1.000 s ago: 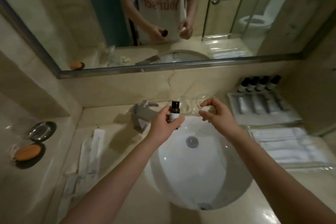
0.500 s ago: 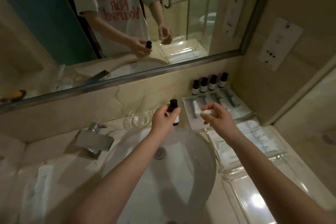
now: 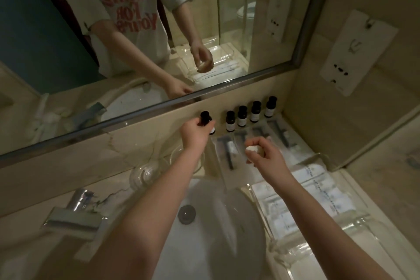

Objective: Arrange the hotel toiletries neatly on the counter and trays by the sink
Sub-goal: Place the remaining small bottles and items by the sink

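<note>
Item: dark bottle (image 3: 206,121), pinched upright in left hand (image 3: 195,134) at 9 o'clock of the counter's four-bottle row (image 3: 250,114); right hand (image 3: 264,155) pinching small white piece (image 3: 252,149); risk: careless set-down toppling nearest bottle.

A single head-worn camera looks steeply down and forward over the sink (image 3: 238,223) toward the counter's back right corner, close above both forearms; the wall mirror (image 3: 159,29) fills the upper frame, seemingly tilted.
</note>
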Demonstrator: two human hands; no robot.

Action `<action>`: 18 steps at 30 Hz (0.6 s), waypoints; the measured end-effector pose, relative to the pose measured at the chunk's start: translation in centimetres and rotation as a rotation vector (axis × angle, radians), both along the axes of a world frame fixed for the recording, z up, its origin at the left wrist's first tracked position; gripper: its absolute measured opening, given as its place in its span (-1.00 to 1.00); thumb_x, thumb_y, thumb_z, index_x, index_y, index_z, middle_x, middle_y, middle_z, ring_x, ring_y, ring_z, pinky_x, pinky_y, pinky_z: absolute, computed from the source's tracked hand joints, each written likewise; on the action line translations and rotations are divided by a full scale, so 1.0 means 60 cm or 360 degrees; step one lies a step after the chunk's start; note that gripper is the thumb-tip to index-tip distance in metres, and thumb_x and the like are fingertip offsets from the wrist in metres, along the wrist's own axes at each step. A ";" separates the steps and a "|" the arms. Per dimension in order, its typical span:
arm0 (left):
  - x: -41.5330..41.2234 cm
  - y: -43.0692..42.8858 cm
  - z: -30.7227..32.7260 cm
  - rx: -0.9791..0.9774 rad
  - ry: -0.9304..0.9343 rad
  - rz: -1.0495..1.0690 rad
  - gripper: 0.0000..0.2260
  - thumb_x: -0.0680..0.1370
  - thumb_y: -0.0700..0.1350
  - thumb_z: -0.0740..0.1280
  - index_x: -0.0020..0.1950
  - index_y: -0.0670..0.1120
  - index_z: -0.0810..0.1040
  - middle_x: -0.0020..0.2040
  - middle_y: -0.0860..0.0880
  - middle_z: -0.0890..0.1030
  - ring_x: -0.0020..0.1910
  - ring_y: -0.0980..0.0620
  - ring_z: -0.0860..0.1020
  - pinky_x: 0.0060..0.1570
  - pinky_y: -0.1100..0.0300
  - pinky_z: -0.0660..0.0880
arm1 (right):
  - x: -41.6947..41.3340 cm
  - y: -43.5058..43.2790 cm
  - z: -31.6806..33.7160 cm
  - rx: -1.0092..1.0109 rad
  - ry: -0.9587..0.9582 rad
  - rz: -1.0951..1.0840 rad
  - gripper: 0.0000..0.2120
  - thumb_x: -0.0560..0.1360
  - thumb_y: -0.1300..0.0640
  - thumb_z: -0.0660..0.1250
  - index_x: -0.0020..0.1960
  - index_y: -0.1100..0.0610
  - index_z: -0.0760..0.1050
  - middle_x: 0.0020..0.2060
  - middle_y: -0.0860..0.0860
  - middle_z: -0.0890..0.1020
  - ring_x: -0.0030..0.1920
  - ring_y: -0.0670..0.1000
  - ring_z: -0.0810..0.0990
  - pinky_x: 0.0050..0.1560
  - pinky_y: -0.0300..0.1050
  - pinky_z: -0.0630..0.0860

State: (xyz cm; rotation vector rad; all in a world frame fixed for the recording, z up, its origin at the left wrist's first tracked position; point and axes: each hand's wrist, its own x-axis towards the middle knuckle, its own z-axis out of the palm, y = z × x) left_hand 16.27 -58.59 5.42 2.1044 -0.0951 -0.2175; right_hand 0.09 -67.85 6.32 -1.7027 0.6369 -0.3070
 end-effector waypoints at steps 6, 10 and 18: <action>0.008 -0.027 -0.040 0.0165 -0.0141 -0.0111 -0.77 0.44 -0.08 0.42 -0.02 -0.22 0.63 -0.08 -0.13 0.66 -0.19 0.06 0.49 -0.17 0.24 0.34 | 0.007 -0.013 -0.030 0.0052 -0.0026 0.0013 -0.83 0.49 0.28 0.31 -0.11 0.01 0.50 -0.18 0.25 0.53 -0.22 0.12 0.48 -0.36 -0.43 0.44; 0.009 -0.038 -0.060 0.0212 -0.0128 -0.0165 -0.77 0.44 -0.08 0.43 0.00 -0.20 0.63 -0.04 -0.14 0.67 -0.08 -0.04 0.59 -0.12 0.23 0.38 | 0.009 -0.019 -0.036 0.0067 -0.0043 0.0019 -0.85 0.48 0.26 0.31 -0.09 0.01 0.52 -0.07 0.35 0.54 -0.23 0.13 0.48 -0.33 -0.39 0.48; 0.011 -0.040 -0.073 0.0220 0.0008 -0.0147 -0.72 0.40 -0.10 0.45 0.06 -0.17 0.59 0.04 -0.14 0.64 0.04 -0.11 0.58 0.03 0.12 0.47 | 0.006 -0.028 -0.047 0.0063 -0.0047 0.0007 -0.89 0.48 0.23 0.32 -0.06 0.03 0.53 -0.15 0.27 0.54 -0.23 0.12 0.47 -0.26 -0.29 0.50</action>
